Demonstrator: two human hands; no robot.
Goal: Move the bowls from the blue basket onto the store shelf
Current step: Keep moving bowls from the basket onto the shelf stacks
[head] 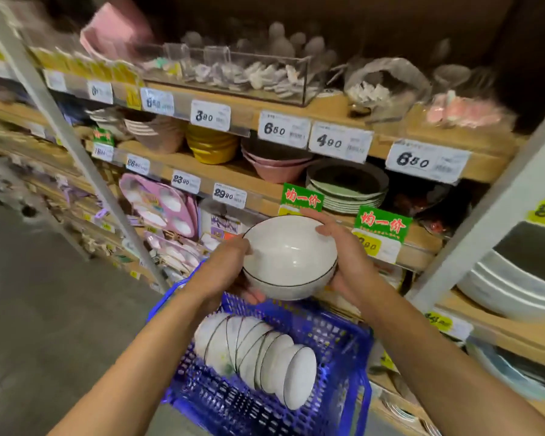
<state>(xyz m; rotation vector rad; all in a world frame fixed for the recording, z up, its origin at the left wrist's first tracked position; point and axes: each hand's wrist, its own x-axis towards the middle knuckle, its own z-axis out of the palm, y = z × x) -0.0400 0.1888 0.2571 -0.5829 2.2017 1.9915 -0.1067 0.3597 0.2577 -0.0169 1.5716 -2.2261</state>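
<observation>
Above the blue basket [346, 338], just in front of the shelf [428, 243] edge with the green signs [383, 223], both hands carry what looks like two nested white bowls [288, 256], mouth up and tipped slightly toward the camera. The left hand [224, 269] cups the near left side, thumb hooked over the rim and fingers curled under the base, so it takes the weight. The right hand [348, 256] clasps the opposite side, fingers bent over the far rim and palm against the wall. Gripping from both sides is probably meant to keep the smooth glazed pair from sliding apart or tilting on the way to the shelf. Both forearms reach forward, wrists bent inward toward each other. Below, a row of bowls [258, 350] lies on its side in the basket, nested one into the next and leaning toward the left end, likely packed that way to stop them rolling. Much of the load is therefore not yet moved. Green plates [343, 196] already sit on the shelf just behind the lifted bowls, so a free spot would have to be beside them or on another level; I cannot tell which.
</observation>
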